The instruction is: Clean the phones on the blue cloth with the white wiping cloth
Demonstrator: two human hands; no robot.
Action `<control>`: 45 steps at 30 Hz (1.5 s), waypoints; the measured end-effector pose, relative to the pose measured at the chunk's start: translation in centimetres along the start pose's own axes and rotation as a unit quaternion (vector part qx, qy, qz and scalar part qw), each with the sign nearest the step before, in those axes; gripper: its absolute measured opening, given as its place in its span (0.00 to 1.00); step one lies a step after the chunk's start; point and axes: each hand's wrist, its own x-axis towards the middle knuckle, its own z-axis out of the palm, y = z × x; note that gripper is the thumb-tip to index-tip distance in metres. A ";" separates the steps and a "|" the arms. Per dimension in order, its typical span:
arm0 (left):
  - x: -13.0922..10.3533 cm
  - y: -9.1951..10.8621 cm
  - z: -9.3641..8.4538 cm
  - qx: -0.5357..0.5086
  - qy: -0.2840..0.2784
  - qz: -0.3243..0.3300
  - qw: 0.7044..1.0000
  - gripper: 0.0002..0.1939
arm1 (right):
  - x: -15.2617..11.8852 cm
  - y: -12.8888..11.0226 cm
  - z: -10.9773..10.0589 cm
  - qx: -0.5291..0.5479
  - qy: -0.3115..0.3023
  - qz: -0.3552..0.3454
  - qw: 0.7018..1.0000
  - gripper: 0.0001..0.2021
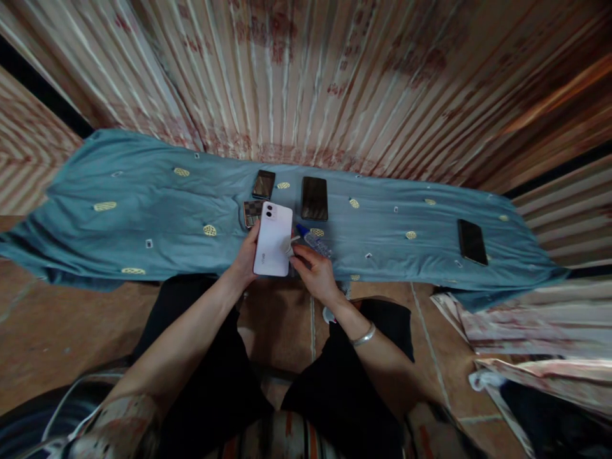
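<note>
A pale white phone is held back side up, its camera lenses at the top and a brand mark low on its back. My left hand is closed around its left edge. In my right hand the fingers pinch a small whitish wipe, which touches the phone's right side; its exact form is too small to make out. Just beyond that hand lies a clear bottle with a blue top. A checkered flat item is partly hidden behind the phone.
The low table has a blue cloth with a yellow pattern. A small dark device and a larger dark phone lie at its middle, another dark phone far right. Pleated curtains hang behind.
</note>
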 end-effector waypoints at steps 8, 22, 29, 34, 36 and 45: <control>-0.2 -0.3 0.1 0.013 0.019 -0.013 1.000 0.26 | 1.0 0.5 -0.4 -0.002 0.024 0.023 0.999 0.12; -1.2 -1.4 0.3 0.020 -0.029 -0.047 0.998 0.26 | 3.3 1.7 -2.2 -0.094 0.065 -0.046 0.992 0.15; -1.9 -2.1 0.9 0.033 -0.052 -0.099 0.993 0.29 | 3.8 1.9 -2.6 -0.130 0.057 -0.058 0.988 0.16; -1.8 -2.8 0.3 0.056 -0.056 -0.114 0.990 0.28 | 3.9 1.3 -2.7 -0.106 0.041 -0.054 0.992 0.16; -1.8 -3.1 0.3 0.061 -0.057 -0.122 0.989 0.27 | 3.9 0.9 -2.6 -0.106 0.044 -0.066 0.991 0.16; -2.0 -3.5 0.3 0.072 -0.010 -0.127 0.989 0.24 | 3.7 -0.4 -1.7 -0.144 0.009 -0.127 0.981 0.19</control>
